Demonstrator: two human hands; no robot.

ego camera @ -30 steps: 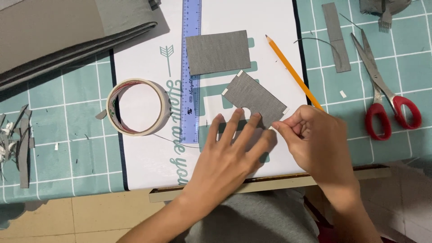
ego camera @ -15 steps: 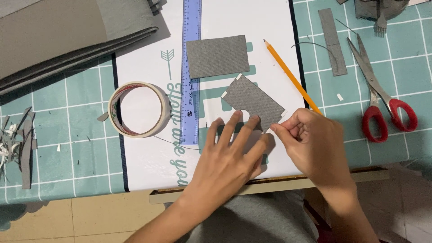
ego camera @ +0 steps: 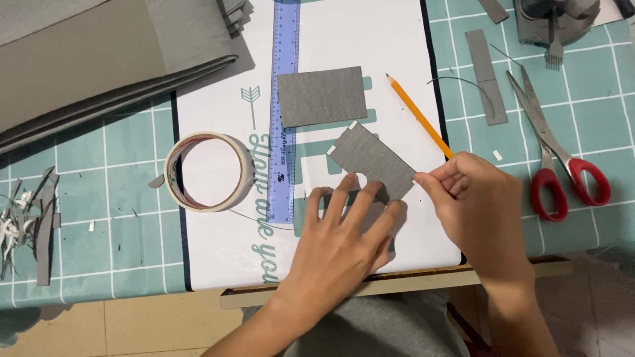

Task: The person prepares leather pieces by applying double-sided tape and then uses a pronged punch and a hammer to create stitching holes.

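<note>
My left hand (ego camera: 344,238) lies flat with fingers spread on the white sheet (ego camera: 397,39), its fingertips pressing the lower edge of a tilted grey fabric rectangle (ego camera: 374,158). My right hand (ego camera: 476,205) pinches the right corner of that same rectangle between thumb and forefinger. White tape edges show at the piece's upper corners. A second grey fabric rectangle (ego camera: 321,96) lies flat just above it, beside a blue ruler (ego camera: 284,106).
A tape roll (ego camera: 208,172) sits left of the ruler. A yellow pencil (ego camera: 418,116) lies right of the fabric pieces. Red-handled scissors (ego camera: 555,155) and a grey strip (ego camera: 486,76) rest on the teal cutting mat (ego camera: 119,238). Folded grey fabric (ego camera: 99,59) fills the upper left; scraps (ego camera: 30,221) lie far left.
My left hand's fingers have slid down, uncovering more of the tilted piece. My right hand now pinches its right corner. The view has shifted slightly.
</note>
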